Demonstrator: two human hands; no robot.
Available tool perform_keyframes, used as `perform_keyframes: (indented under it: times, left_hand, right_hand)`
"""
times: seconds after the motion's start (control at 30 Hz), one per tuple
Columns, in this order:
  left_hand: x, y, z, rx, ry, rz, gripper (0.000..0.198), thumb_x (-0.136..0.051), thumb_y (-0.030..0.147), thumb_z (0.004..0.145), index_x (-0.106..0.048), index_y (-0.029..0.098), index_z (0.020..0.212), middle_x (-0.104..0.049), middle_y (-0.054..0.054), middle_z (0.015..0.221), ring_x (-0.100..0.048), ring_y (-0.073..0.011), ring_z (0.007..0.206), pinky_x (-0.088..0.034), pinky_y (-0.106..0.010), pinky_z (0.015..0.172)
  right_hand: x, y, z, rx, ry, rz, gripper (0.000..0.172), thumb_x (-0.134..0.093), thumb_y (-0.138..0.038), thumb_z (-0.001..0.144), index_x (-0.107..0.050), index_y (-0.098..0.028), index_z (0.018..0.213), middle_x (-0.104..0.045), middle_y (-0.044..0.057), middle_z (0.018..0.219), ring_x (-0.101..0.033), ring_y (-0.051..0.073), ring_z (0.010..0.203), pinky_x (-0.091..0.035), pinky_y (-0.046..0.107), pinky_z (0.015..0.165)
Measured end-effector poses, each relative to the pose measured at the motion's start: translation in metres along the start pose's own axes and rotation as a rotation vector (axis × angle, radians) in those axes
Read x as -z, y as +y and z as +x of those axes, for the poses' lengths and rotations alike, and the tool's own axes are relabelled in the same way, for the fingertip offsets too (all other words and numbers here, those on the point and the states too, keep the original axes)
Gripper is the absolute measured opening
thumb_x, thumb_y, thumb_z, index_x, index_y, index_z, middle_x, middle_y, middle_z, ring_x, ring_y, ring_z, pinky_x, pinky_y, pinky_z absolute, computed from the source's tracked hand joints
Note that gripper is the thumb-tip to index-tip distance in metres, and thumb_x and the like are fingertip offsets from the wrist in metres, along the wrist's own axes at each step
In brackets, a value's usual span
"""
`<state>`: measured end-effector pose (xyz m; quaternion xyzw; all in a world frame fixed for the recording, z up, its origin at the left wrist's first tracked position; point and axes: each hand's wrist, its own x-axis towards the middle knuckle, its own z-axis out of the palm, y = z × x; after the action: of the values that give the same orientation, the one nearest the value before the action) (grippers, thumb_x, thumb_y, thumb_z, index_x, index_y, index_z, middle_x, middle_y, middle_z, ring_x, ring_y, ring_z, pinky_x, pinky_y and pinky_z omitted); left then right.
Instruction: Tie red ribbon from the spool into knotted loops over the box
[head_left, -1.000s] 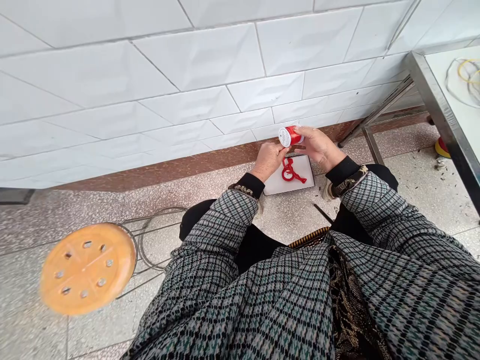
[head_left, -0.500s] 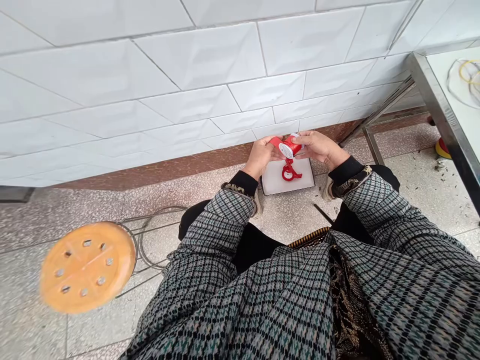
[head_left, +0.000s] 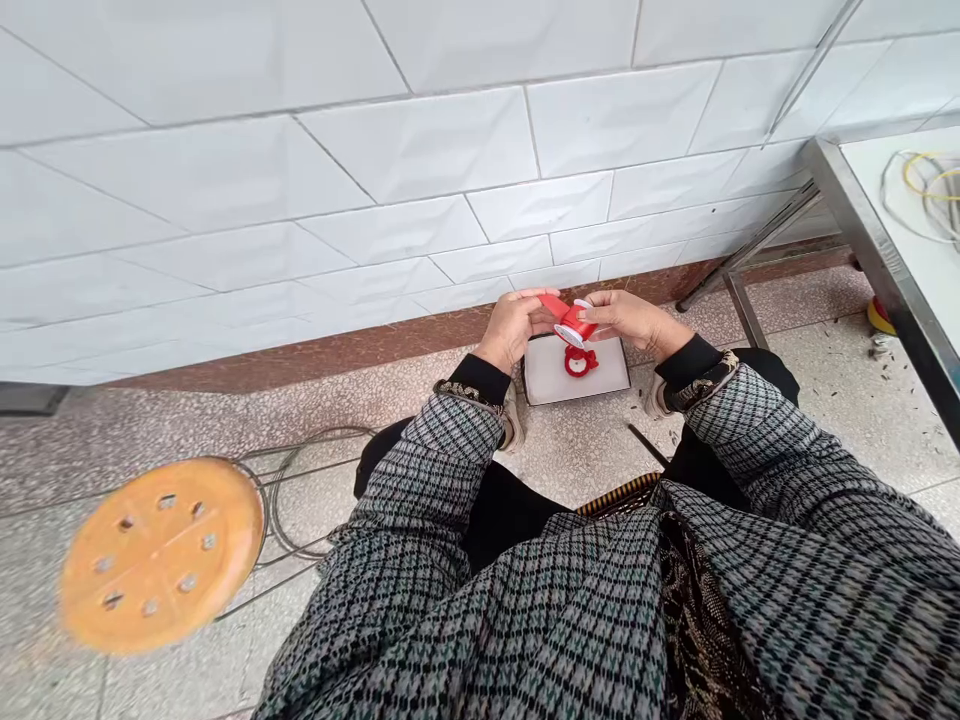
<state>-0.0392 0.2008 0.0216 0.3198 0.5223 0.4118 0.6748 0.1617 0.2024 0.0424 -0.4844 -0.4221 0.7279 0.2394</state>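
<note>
Head view | change: red strip (head_left: pixel 553 304) now spanned from spool to left hand, so ribbon apparently was paying out | left hand (head_left: pixel 514 328): fingers pinched on strip | right hand (head_left: pixel 630 322): curled closed around red spool (head_left: pixel 576 325), above white tray (head_left: pixel 545 375) | versus a second earlier: label end tipped downward, red looped piece (head_left: pixel 590 360) looked shorter-tailed

Red ribbon spool (head_left: pixel 574 325), tilted, partly unwound
</note>
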Motion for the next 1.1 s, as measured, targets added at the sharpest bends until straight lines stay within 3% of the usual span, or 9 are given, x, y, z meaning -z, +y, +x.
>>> perform_keyframes:
  times: [0.13,0.27,0.57,0.67,0.87,0.97,1.1]
  left_hand:
    - [0.005,0.001,-0.001,-0.044,-0.007,-0.027,0.030,-0.068,0.028,0.073,-0.073,0.009,0.095,-0.077,-0.008,0.077,-0.076,-0.0199,0.071,-0.063,-0.035,0.079]
    - [0.006,-0.004,0.002,-0.152,0.104,0.061,0.027,-0.079,0.026,0.071,-0.074,0.012,0.094,-0.076,-0.005,0.076,-0.073,-0.0166,0.067,-0.064,-0.033,0.078]
    - [-0.005,-0.017,0.001,-0.248,0.201,0.055,0.018,-0.066,0.016,0.086,-0.072,0.013,0.103,-0.078,-0.005,0.082,-0.075,-0.0159,0.072,-0.066,-0.037,0.081]
    - [-0.011,-0.029,0.000,-0.330,0.238,0.153,0.021,-0.061,0.015,0.090,-0.072,0.016,0.108,-0.079,-0.005,0.086,-0.076,-0.0157,0.074,-0.066,-0.035,0.081]
    - [-0.014,-0.043,0.003,-0.575,0.283,0.416,0.036,-0.059,0.003,0.087,-0.074,0.020,0.115,-0.079,-0.003,0.097,-0.075,-0.0134,0.086,-0.063,-0.033,0.094]
    - [-0.014,-0.048,0.007,-0.577,0.309,0.364,0.037,-0.057,0.002,0.086,-0.073,0.020,0.114,-0.078,-0.002,0.097,-0.075,-0.0121,0.084,-0.063,-0.030,0.091]
    - [-0.017,-0.055,0.008,-0.519,0.355,0.208,0.041,-0.056,0.000,0.086,-0.070,0.021,0.117,-0.077,-0.003,0.095,-0.074,-0.0117,0.080,-0.063,-0.027,0.084]
  right_hand:
    - [-0.002,0.000,-0.001,-0.007,-0.008,-0.022,0.023,-0.086,-0.026,0.074,-0.064,-0.019,0.072,-0.070,-0.002,0.071,-0.061,0.010,0.065,-0.051,0.026,0.071]
    - [-0.004,0.001,-0.001,-0.005,0.006,-0.047,0.021,-0.082,-0.022,0.077,-0.062,-0.019,0.071,-0.068,-0.003,0.071,-0.061,0.010,0.068,-0.049,0.024,0.072]
    - [-0.019,0.008,0.010,0.006,0.179,-0.168,0.025,-0.070,-0.012,0.086,-0.055,-0.017,0.066,-0.057,-0.005,0.060,-0.049,0.008,0.057,-0.039,0.023,0.063]
    - [-0.020,0.020,0.020,0.048,0.253,-0.274,0.024,-0.069,-0.015,0.087,-0.056,-0.018,0.068,-0.056,-0.005,0.060,-0.048,0.009,0.057,-0.037,0.024,0.061]
    - [-0.022,0.029,0.025,0.146,0.353,-0.672,0.025,-0.067,-0.031,0.091,-0.055,-0.020,0.071,-0.064,-0.002,0.070,-0.056,0.014,0.069,-0.036,0.026,0.066]
    - [-0.025,0.028,0.025,0.142,0.382,-0.782,0.028,-0.066,-0.036,0.093,-0.054,-0.021,0.073,-0.066,-0.001,0.072,-0.059,0.015,0.071,-0.036,0.026,0.067]
    - [-0.025,0.033,0.028,0.116,0.368,-0.761,0.026,-0.065,-0.039,0.094,-0.058,-0.021,0.077,-0.069,0.000,0.075,-0.061,0.016,0.073,-0.039,0.026,0.068]
